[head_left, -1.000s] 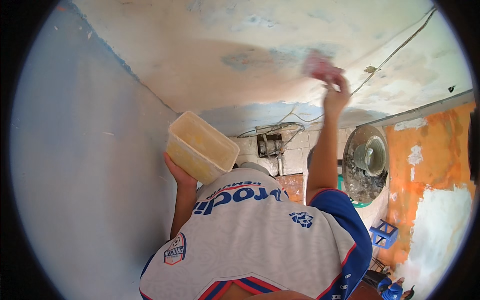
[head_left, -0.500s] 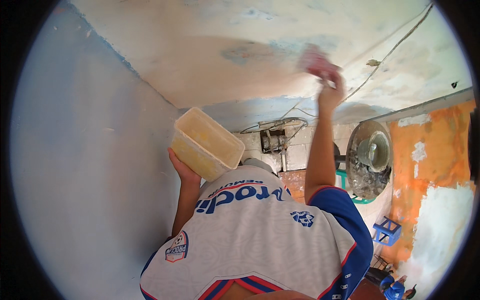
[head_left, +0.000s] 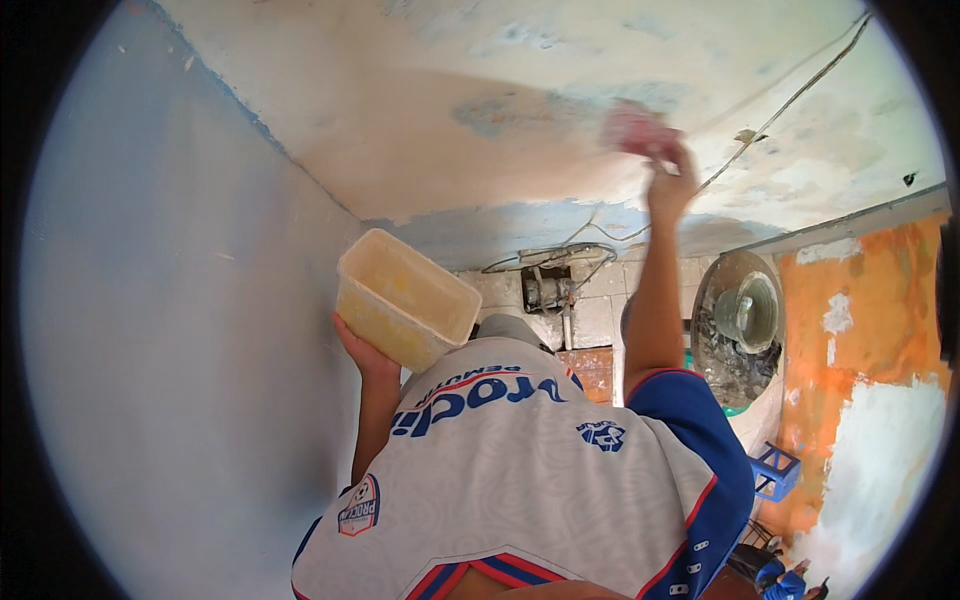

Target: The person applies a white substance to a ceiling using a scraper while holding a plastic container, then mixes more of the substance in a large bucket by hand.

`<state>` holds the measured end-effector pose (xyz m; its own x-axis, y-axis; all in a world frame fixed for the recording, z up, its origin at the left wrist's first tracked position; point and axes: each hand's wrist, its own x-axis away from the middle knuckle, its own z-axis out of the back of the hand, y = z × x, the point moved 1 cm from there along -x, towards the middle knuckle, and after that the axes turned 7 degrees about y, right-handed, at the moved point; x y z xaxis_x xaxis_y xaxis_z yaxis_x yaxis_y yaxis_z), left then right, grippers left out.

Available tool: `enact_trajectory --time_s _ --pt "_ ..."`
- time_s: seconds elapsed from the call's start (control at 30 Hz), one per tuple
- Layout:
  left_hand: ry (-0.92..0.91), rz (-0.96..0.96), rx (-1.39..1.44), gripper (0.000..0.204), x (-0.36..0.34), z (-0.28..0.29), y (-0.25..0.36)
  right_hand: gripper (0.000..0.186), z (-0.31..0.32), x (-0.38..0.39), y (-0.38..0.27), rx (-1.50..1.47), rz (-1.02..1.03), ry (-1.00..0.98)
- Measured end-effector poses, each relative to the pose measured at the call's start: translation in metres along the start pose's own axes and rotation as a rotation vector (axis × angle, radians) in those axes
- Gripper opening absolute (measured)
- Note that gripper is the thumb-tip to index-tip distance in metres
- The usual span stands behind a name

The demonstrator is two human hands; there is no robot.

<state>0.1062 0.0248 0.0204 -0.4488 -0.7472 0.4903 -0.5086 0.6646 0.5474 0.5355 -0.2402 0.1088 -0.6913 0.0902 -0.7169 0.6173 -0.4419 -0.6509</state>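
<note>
My left hand (head_left: 362, 344) grips a translucent rectangular plastic tub (head_left: 390, 322), smeared pale yellow, held tilted at my left beside my body. Its visible interior has pale residue. My right arm is raised, and my right hand (head_left: 668, 180) is closed on a flat red tool (head_left: 632, 128), blurred by motion, at the patchy white and beige wall (head_left: 400, 120) in front of me. Bluish stains show just left of the tool; whether it touches the surface I cannot tell.
A blue-grey wall (head_left: 150, 330) rises at my left. A cable (head_left: 800, 90) crosses the front wall. Below are a small machine in a recess (head_left: 548, 292), a dirty round basin (head_left: 720, 370) holding a bucket (head_left: 755, 310), and a blue stool (head_left: 775, 470). An orange wall (head_left: 820, 380) and a person (head_left: 785, 580) are at right.
My right hand and the red tool have shifted slightly, most recently downward and a little right. The tub rose slightly, then came back down and left.
</note>
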Motion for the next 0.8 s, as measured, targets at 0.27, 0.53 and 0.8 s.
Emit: enact_trajectory --time_s 0.27,0.53,0.8 --pt "-0.071 -0.024 0.025 0.072 -0.006 0.002 -0.016 0.030 0.005 0.047 0.002 -0.214 -0.130 -0.104" --pt "0.000 -0.121 0.033 0.072 0.017 -0.028 -0.029 0.025 0.008 -0.004 -0.015 -0.253 -0.297 -0.034" --pt "-0.020 -0.095 0.074 0.071 0.047 -0.035 -0.065 0.012 0.056 0.002 -0.048 -0.554 -0.382 -0.107"
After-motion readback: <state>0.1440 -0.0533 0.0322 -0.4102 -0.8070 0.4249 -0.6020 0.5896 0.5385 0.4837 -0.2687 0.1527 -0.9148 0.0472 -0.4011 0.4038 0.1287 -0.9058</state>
